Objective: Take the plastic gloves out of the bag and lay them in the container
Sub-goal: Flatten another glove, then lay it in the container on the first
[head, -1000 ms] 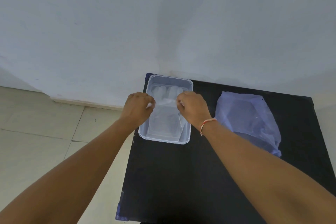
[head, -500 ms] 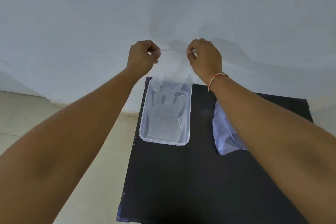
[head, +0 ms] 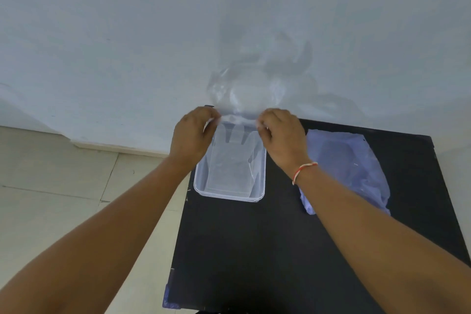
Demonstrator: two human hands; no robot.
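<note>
Dropped since half a second ago: both hands, from raised in front of the wall to just above the far end of the container point(head: 229, 173). Head view only. Left hand point(head: 192, 136) closed, fingertips pinching the left edge of a clear plastic glove point(head: 242, 94); right hand point(head: 281, 137) closed likewise, pinching the right edge. Glove stretched taut between the two hands, its loose part billowed up and away toward the white wall point(head: 127, 33), blurred, finger shapes hard to make out. Container clear, rectangular, set on the black table point(head: 254, 250) near its far left corner; more clear film seen lying inside, count cannot be told. Bag point(head: 349, 166), pale bluish plastic, flat and crumpled on the table to the right of the container, apart from it, partly behind the right forearm. Red-and-white thread band point(head: 304, 172) on the right wrist. Tiled floor point(head: 63, 186) left of the table.
</note>
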